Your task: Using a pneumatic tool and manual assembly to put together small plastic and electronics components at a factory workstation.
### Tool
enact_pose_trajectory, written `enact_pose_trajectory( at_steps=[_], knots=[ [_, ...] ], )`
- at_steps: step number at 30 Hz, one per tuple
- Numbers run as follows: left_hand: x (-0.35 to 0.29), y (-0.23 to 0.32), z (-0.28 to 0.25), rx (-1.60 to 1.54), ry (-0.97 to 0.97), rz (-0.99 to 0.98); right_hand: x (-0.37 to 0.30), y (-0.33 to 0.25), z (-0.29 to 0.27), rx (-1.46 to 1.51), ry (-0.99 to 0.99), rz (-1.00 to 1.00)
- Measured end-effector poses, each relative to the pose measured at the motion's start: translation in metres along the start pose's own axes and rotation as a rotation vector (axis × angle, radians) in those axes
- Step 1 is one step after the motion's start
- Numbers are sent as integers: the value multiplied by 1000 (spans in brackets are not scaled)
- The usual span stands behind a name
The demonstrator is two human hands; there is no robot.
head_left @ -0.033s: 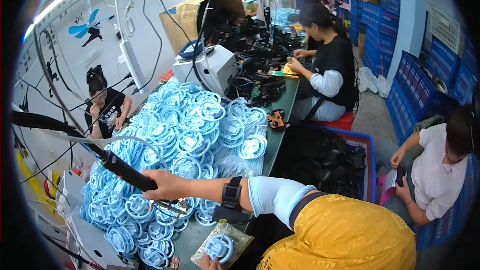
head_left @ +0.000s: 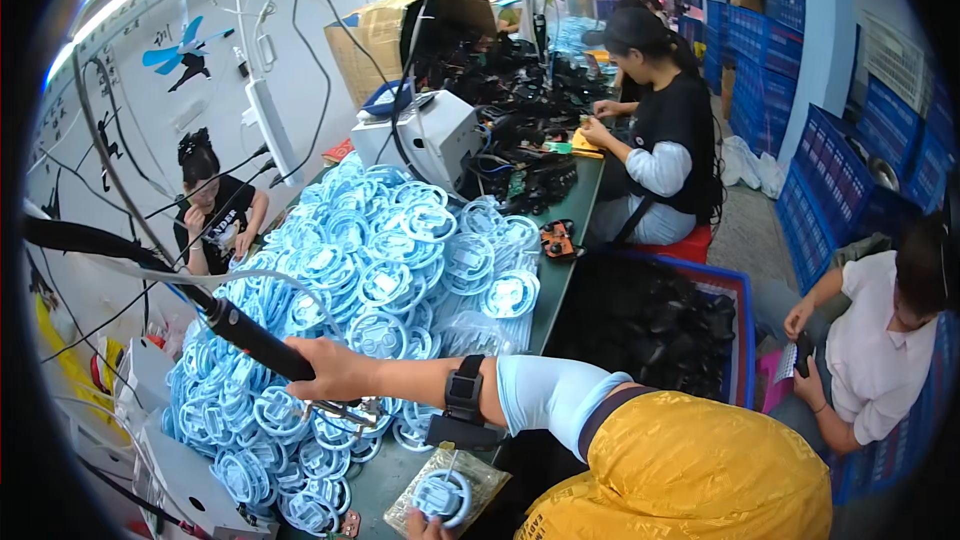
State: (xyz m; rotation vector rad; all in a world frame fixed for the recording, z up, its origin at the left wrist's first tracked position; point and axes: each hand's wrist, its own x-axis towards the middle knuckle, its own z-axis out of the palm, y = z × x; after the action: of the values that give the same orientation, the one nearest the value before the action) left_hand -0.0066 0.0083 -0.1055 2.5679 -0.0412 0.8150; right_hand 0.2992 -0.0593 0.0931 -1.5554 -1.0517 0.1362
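My right hand (head_left: 340, 370) comes in from the right and is wrapped round a thick black cylindrical tool (head_left: 250, 336) with a metal fitting below the fist; its exact kind I cannot make out. At the lower edge, the fingers of my left hand (head_left: 428, 524) hold the rim of a light-blue plastic ring (head_left: 441, 497). That ring rests on a yellowish, film-wrapped square block (head_left: 482, 481) on the green bench. Most of the left hand is cut off by the picture's edge. Beyond my right hand lies a big heap of similar blue rings (head_left: 385, 282).
A white box-shaped device (head_left: 432, 140) and dark electronic parts stand farther up the bench (head_left: 560, 285). An orange-black part (head_left: 557, 239) lies near its edge. Beside the bench is a blue-rimmed crate (head_left: 745, 340) of black pieces. Three co-workers sit around; cables hang overhead.
The whole view has shifted very slightly, with the scene a little farther right. Both hands keep their hold, and the ring stays on the block.
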Motion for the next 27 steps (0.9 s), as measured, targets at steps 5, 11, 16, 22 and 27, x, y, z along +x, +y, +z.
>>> enact_pose_trajectory(
  at_steps=[5, 11, 16, 22, 27],
  knots=[
    [-8, 9, -5, 2, -11, -35, 5, -14, 9, 64, 114, -198],
    [20, 14, -1, -167, -79, -121, -22, -68, -28, 264, 105, -51],
    [-11, -9, 1, -213, 1, -134, -19, -37, 5, 234, 156, -315],
    [8, 14, -1, -166, -70, -212, -36, -57, -3, 268, -4, -197],
    [9, 16, -1, -75, -30, -142, -32, -59, 8, 279, 15, -169]
  ],
)
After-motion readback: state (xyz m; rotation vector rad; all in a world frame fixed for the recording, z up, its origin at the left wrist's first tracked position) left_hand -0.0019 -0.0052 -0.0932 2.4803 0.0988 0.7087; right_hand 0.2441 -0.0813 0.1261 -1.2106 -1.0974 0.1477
